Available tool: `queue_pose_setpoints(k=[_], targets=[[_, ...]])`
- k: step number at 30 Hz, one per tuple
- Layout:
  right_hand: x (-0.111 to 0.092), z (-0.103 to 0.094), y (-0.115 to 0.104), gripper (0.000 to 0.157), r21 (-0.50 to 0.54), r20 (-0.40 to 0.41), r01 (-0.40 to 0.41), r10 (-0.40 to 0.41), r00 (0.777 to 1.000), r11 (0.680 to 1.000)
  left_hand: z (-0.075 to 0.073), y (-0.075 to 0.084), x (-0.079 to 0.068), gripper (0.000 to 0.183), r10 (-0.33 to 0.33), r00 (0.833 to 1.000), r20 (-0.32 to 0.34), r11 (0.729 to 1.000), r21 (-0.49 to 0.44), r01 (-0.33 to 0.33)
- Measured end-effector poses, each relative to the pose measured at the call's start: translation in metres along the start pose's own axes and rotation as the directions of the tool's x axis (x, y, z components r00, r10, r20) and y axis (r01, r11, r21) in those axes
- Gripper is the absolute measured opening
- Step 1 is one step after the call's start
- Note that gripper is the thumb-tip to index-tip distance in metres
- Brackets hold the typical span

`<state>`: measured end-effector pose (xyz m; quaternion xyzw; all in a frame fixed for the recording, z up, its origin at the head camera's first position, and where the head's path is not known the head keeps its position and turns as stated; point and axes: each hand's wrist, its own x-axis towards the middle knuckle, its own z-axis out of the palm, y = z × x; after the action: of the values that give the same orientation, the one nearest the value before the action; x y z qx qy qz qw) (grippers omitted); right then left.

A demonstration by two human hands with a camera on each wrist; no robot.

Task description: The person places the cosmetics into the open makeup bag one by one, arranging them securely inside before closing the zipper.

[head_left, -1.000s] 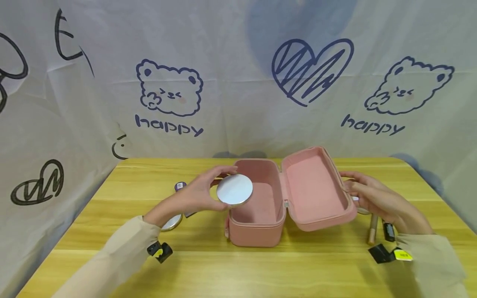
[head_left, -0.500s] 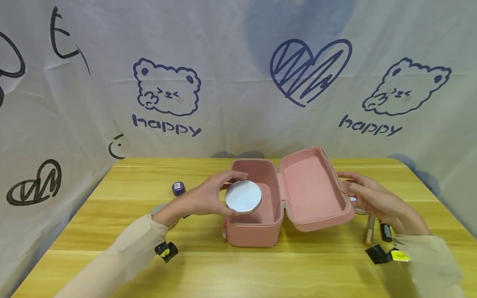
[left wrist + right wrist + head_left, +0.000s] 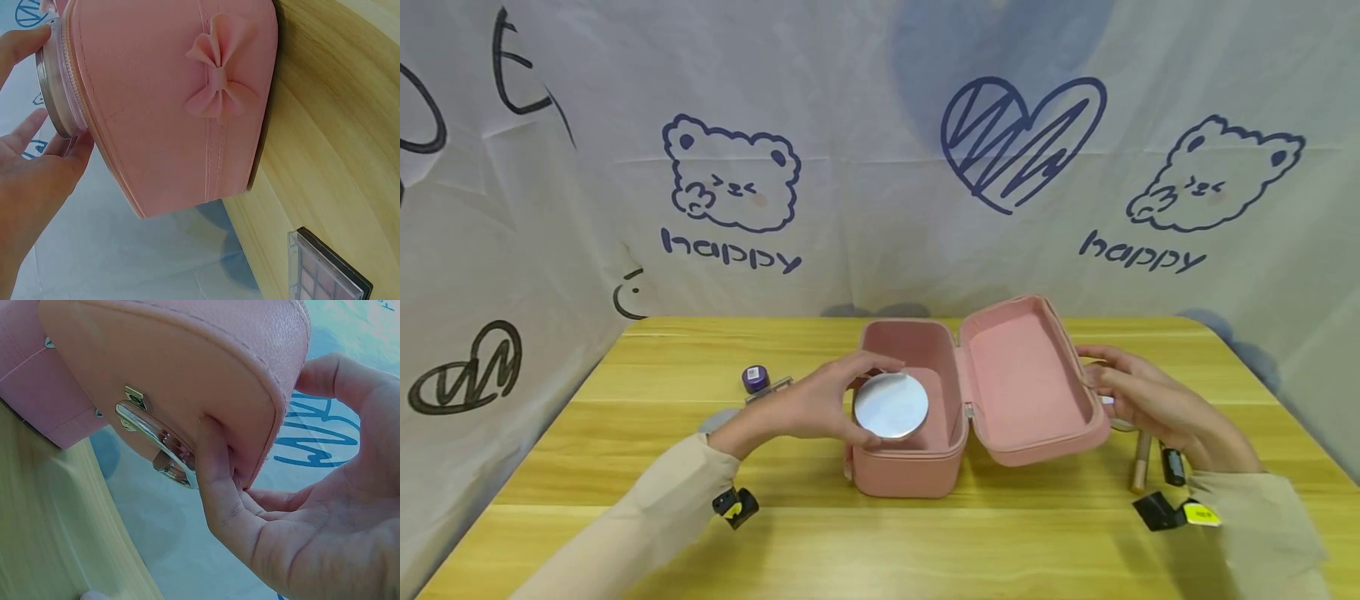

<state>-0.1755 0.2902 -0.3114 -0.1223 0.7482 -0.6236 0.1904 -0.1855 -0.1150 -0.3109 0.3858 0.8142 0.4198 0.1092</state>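
A round flat compact (image 3: 891, 406) with a silvery top is held by its edges between the thumb and fingers of my left hand (image 3: 820, 402). It is tilted over the left part of the pink cosmetic case (image 3: 906, 475), near its rim. In the left wrist view the compact (image 3: 55, 81) shows a metallic rim beside the zipped edge, and a bow (image 3: 217, 78) decorates the case's side. My right hand (image 3: 1165, 408) grips the outer edge of the raised lid (image 3: 1026, 375). The right wrist view shows fingers bent at the lid, next to a shiny handle (image 3: 156, 440).
Left of the case are a purple jar (image 3: 756, 379), an eyeshadow palette (image 3: 325, 275) and a round item (image 3: 718, 419) partly hidden by my left wrist. A tan tube (image 3: 1141, 462) and a black tube (image 3: 1172, 465) lie near my right wrist. A printed cloth (image 3: 880, 183) hangs behind the table.
My left hand has carried the compact rightward and a little down over the case's opening. The right hand keeps its grip on the lid, which looks unmoved.
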Motion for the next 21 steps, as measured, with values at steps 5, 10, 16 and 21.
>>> queue_pose_setpoints(k=[5,10,16,21], targets=[[0.0001,-0.0005,0.0009,0.063,0.008,0.005,0.006,-0.006,1.0,1.0,-0.0005,-0.0018,0.0006,0.078,0.01,1.0,0.011,1.0,0.012,-0.01],[-0.0006,-0.0001,0.0006,0.064,0.001,0.006,0.01,-0.01,1.0,1.0,-0.0011,-0.0029,0.0016,0.077,0.015,1.0,0.017,1.0,0.018,-0.015],[-0.0012,0.0014,0.0001,0.063,-0.012,-0.002,0.007,-0.007,1.0,1.0,0.0007,-0.0047,0.0024,0.077,0.021,0.999,0.024,0.999,0.044,-0.022],[-0.0015,0.0014,0.0012,0.064,-0.015,0.011,0.024,-0.024,1.0,1.0,0.0019,-0.004,0.0011,0.079,0.008,0.999,0.04,0.999,0.042,-0.01]])
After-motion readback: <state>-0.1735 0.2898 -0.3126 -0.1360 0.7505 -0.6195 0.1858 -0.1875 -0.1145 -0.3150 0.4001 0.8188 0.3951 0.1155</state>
